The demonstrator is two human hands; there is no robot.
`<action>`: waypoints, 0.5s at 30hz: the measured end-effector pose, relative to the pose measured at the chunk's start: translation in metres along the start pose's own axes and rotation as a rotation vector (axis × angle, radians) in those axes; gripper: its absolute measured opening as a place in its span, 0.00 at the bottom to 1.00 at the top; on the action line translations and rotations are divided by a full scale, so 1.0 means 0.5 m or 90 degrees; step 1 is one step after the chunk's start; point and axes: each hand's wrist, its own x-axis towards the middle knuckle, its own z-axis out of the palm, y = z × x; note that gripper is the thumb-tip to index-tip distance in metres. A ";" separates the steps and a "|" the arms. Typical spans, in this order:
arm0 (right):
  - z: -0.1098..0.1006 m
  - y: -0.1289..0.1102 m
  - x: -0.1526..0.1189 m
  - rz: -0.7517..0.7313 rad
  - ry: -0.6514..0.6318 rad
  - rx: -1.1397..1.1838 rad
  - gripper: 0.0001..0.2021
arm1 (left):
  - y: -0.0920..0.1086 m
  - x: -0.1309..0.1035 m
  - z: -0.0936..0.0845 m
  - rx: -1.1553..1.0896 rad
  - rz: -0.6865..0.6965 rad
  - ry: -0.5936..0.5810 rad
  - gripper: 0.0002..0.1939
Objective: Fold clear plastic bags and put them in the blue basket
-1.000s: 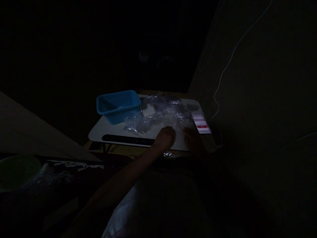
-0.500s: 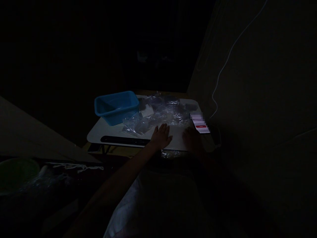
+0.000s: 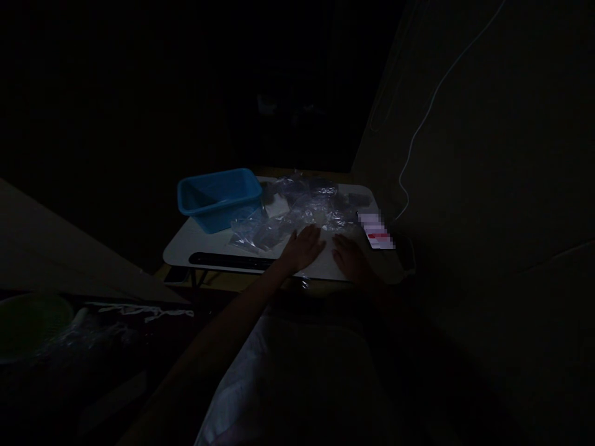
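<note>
By a head-worn camera, the table [image 3: 180,250] is viewed forward and down from behind its near edge, far enough back for both sides to fit.

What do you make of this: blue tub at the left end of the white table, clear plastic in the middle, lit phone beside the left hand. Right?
Not quite: the head view shows the lit phone beside the right hand, not the left hand. The blue tub, white table and clear plastic are as you said.
</note>
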 end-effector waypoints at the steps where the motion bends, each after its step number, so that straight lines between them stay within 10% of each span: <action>1: 0.003 -0.002 0.002 0.010 0.001 -0.005 0.18 | -0.012 0.002 -0.001 -0.060 -0.002 0.033 0.23; 15: -0.018 -0.019 0.038 0.034 -0.005 0.063 0.18 | -0.067 -0.039 -0.036 -0.165 -0.123 0.157 0.13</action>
